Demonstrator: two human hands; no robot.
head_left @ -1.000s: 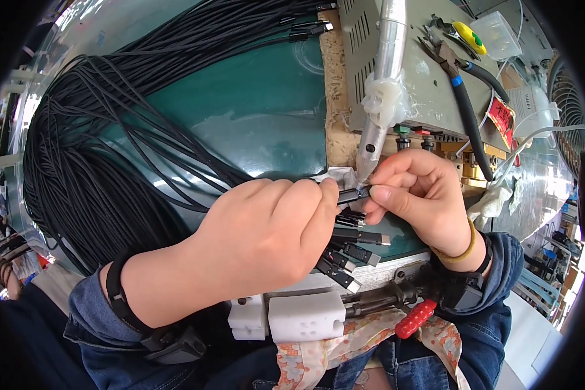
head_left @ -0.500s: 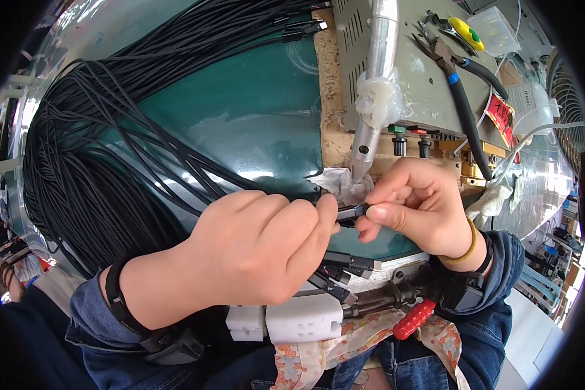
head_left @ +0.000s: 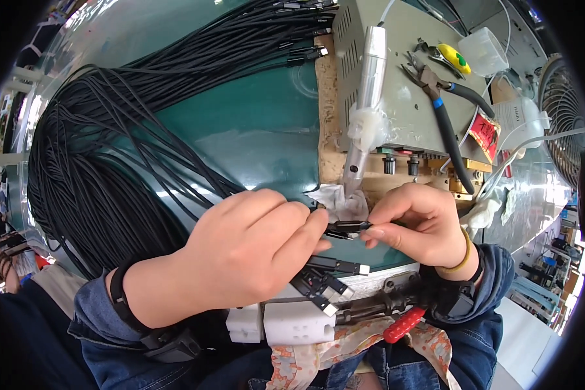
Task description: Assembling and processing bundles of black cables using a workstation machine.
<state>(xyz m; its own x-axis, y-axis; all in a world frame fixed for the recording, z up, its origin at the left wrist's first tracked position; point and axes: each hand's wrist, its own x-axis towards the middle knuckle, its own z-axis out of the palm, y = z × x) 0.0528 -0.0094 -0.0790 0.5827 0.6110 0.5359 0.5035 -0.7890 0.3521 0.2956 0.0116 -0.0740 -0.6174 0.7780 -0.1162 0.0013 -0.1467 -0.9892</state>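
My left hand [head_left: 250,250] is closed around several black cables. Their plugs fan out past the fingers, with a cluster of USB-type plugs [head_left: 335,265] hanging below the hand. One black plug [head_left: 344,227] points to the right, and the thumb and forefinger of my right hand [head_left: 419,224] pinch its end. Whether a small cap sits on that end is too small to tell. The cables run from my left hand into a large looped bundle of black cables [head_left: 104,188] at the left. Just beyond the plug hangs a silver metal tube [head_left: 372,71] with a whitish translucent clump [head_left: 368,128] around it.
White tissue [head_left: 338,200] lies below the tube's tip. A grey metal box [head_left: 396,110] bears black-handled pliers [head_left: 441,104], yellow-handled snips [head_left: 454,58] and a clear plastic cup [head_left: 484,51]. A fan [head_left: 562,123] stands far right. White blocks [head_left: 299,322] and a red grip [head_left: 403,325] are near me.
The view has shifted slightly. Both hands sit a little lower, still at the same plug. The plugs below my left hand are spread out more and show more clearly.
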